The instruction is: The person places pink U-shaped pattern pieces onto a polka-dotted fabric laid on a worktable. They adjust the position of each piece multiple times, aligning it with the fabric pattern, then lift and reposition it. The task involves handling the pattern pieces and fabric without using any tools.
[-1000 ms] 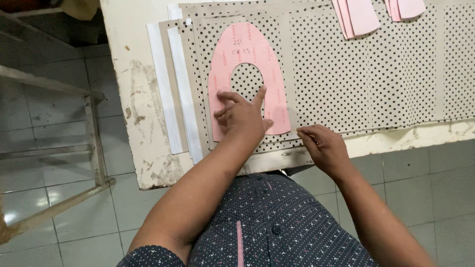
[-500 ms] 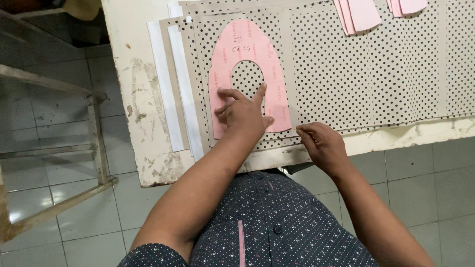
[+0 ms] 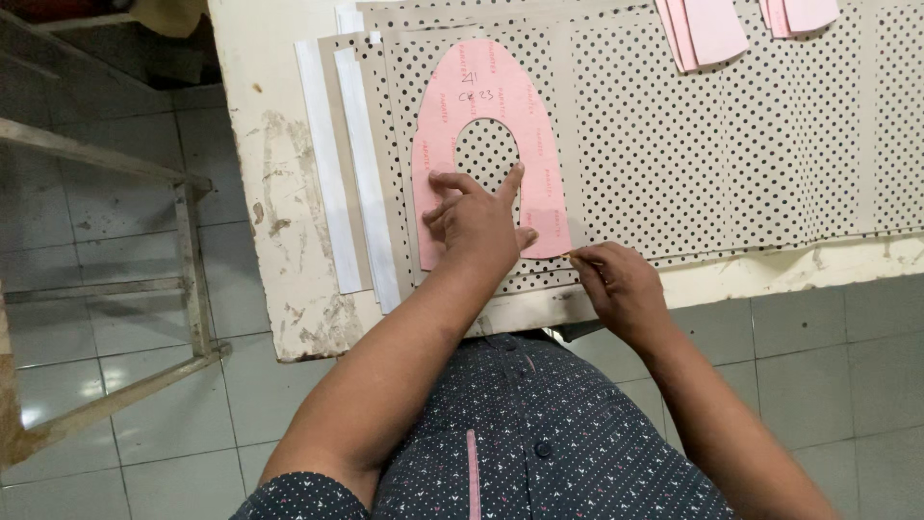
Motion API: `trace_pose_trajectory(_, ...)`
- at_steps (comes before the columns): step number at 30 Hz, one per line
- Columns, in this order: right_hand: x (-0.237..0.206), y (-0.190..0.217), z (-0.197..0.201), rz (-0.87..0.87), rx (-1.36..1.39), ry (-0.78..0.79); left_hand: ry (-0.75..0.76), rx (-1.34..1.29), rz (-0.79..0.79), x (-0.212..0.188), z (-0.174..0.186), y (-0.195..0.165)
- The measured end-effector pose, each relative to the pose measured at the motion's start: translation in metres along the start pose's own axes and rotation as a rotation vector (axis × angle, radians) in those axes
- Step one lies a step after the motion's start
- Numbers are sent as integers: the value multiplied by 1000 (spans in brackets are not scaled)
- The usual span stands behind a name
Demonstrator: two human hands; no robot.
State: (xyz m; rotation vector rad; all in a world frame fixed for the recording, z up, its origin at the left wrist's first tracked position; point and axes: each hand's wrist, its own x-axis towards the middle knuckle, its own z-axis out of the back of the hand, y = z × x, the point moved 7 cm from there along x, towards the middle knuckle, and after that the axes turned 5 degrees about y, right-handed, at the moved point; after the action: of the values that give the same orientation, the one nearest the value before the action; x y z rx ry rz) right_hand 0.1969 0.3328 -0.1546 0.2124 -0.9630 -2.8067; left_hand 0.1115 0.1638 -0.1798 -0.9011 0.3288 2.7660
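Observation:
A pink arch-shaped template (image 3: 486, 96) with an oval hole lies flat on cream fabric with black dots (image 3: 712, 164), spread over a worn white table (image 3: 279, 260). My left hand (image 3: 476, 221) presses down on the template's lower part, fingers spread around the hole. My right hand (image 3: 616, 284) sits at the template's lower right corner, near the fabric's front edge, fingers pinched on a thin marking tool whose tip barely shows.
Long white and grey strips (image 3: 346, 183) lie along the fabric's left side. Two stacks of pink pieces (image 3: 707, 29) rest at the table's far edge. A metal frame (image 3: 125, 279) stands on the tiled floor to the left.
My right hand has shifted slightly along the template's lower right corner. My left hand stays pressed on the template.

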Motion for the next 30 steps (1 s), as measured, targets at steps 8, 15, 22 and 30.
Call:
trace_pose_trajectory(8,5,27,-18,251,46,-18,7,-17,-5,2,-1,-1)
trace_pose_trajectory(15,9,29,-24,275,33,5,17,-14,-2,4,-3,-1)
trace_pose_trajectory(22,12,35,-24,288,-6,-4,22,8,-7,3,-1,-1)
trace_pose_trajectory(30,17,42,-24,309,-67,-3,28,1,-32,-2,4,1)
